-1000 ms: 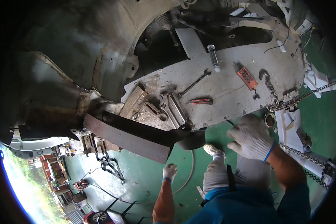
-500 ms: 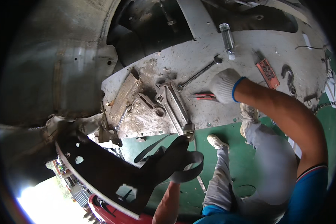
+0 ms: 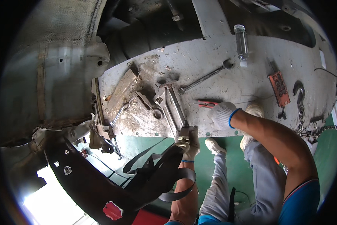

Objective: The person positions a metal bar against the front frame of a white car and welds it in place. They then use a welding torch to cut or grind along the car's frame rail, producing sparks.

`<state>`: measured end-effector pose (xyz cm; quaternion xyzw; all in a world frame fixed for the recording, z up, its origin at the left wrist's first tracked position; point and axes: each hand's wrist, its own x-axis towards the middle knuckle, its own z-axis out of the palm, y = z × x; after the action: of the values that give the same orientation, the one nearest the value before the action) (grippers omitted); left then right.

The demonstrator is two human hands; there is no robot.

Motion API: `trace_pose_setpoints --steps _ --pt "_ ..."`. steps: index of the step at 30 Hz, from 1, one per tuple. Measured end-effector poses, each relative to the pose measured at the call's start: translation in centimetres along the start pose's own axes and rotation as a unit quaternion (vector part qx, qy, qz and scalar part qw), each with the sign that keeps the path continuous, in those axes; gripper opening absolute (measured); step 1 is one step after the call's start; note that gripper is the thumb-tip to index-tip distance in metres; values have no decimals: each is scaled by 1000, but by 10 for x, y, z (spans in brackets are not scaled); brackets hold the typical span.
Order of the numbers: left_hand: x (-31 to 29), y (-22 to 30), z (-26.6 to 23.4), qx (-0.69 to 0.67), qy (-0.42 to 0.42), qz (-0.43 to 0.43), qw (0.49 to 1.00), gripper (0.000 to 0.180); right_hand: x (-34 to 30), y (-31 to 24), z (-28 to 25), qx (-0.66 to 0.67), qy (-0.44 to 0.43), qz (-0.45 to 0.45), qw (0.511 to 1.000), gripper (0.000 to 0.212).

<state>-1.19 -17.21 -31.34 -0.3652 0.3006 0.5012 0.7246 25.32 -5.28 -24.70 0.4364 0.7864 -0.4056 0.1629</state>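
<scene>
My left hand (image 3: 192, 144), in a white knit glove, is closed around a metal fitting (image 3: 183, 134) at the plate's front edge. Beside it, a dark part with a looped grey strap (image 3: 189, 174) partly hides that hand. Above the fitting lie a long metal bar (image 3: 177, 105) and an adjustable wrench (image 3: 167, 110). My gloved right hand (image 3: 221, 114) is low over the plate, its fingers loosely bent, with nothing visible in them. Just above its fingers lies a red-handled tool (image 3: 208, 103), probably pliers. A combination wrench (image 3: 205, 78) lies farther back.
The grey metal plate (image 3: 258, 84) carries a clear bottle (image 3: 241, 45), an orange remote control (image 3: 279, 88) and a hook (image 3: 299, 97) on a chain. A metal ring-ended piece (image 3: 149, 105) lies left. Large body panels (image 3: 69, 78) rise at left; the floor (image 3: 217, 172) is green.
My right hand has moved toward me, off the red-handled tool, which stays on the plate. My left hand has come up from behind the strap to the metal fitting. The view has shifted slightly.
</scene>
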Motion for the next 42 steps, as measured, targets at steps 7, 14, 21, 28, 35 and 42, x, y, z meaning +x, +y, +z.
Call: trace_pose_setpoints --steps 7,14,21,28,35,42 --pt "-21 -32 54 146 51 101 983 44 -6 0 -6 108 -1 3 994 43" --pt "-58 -41 93 398 -189 240 865 70 -22 -34 -28 607 -127 -29 784 70" --pt "-96 -33 138 543 -167 284 773 58 -28 -84 -27 589 -53 -164 789 61" --pt "-103 -32 130 609 -130 354 698 51 -28 -98 -32 396 103 -281 868 55" --pt "-81 -29 110 640 -162 340 670 49 -32 -92 -36 466 16 -205 861 55" --pt "-142 -50 102 709 -180 354 582 53 -17 -105 -12 596 -58 -194 777 46"
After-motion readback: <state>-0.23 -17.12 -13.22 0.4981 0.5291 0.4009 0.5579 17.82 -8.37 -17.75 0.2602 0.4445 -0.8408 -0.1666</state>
